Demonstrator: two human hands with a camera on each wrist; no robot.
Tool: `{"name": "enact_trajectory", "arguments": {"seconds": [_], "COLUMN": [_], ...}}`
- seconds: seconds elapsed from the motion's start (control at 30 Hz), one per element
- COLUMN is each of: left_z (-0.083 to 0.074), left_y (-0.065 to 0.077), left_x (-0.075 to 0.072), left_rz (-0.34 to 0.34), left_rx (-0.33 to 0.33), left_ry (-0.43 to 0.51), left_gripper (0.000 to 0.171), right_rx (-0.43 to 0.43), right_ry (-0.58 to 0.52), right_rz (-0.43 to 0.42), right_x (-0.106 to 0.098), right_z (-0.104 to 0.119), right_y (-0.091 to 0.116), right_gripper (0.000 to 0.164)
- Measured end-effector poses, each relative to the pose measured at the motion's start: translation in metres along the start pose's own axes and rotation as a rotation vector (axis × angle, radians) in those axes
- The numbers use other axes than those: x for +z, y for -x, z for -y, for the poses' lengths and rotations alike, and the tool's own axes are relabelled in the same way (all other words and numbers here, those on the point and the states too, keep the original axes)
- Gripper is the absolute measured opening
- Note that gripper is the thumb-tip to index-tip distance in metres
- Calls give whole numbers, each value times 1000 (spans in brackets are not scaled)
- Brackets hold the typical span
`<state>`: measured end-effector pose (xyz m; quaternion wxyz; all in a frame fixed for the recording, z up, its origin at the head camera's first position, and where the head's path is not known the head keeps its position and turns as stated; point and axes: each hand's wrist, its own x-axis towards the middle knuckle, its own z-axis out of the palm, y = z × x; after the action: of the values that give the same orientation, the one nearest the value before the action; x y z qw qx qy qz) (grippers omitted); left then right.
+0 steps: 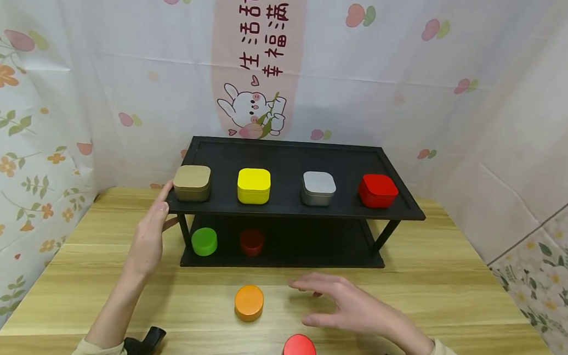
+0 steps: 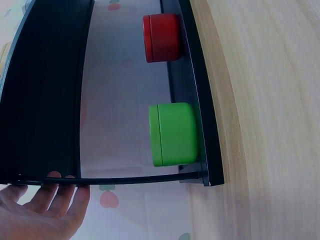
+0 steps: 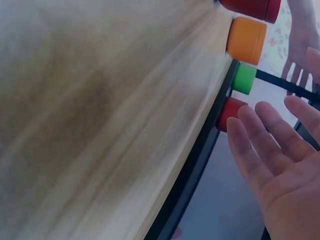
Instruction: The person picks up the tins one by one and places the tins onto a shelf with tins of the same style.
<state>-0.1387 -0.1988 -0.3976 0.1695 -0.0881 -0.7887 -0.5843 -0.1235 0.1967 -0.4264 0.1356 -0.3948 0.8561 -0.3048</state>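
My left hand (image 1: 148, 239) touches the left end of the black two-tier shelf (image 1: 285, 155), its fingers fairly straight against the upper tier's edge. In the left wrist view its fingertips (image 2: 52, 192) meet the side bar. My right hand (image 1: 346, 305) hovers over the table before the shelf, fingers extended, holding nothing. Left of it stands an orange round tin (image 1: 249, 301); nearer the front is a red round tin (image 1: 299, 354). On the lower tier sit a green round tin (image 1: 204, 242) and a dark red round tin (image 1: 252, 242).
Along the upper tier's front stand square tins: tan (image 1: 192, 182), yellow (image 1: 253, 186), silver (image 1: 318, 188) and red (image 1: 378, 190). A patterned cloth (image 1: 138, 68) hangs behind the shelf. The wooden table (image 1: 436, 270) carries everything.
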Motion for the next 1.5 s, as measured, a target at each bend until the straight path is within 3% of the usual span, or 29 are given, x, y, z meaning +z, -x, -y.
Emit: {"name": "enact_trajectory", "arguments": {"seconds": [0.27,0.63,0.93,1.2,1.5], "left_z": [0,0,0,-1,-2], "left_y": [0,1,1,1,1], "left_x": [0,-1,0,1,0], "left_rz": [7,14,9,6,15], "left_rx": [10,7,10,8,8], "left_ry": [-3,1,5,2,2], "left_gripper": [54,55,53,53,53], "right_rx": [35,-12,9,-58,-74], "right_ry": [-5,-23,-39,-42,-45], "right_rz": [44,94,146,143,167], "right_x": [7,16,22,27,31], "right_z": [5,8,9,8,8], "right_y": [9,13,18,20,22], "right_gripper": [59,59,60,62,57]}}
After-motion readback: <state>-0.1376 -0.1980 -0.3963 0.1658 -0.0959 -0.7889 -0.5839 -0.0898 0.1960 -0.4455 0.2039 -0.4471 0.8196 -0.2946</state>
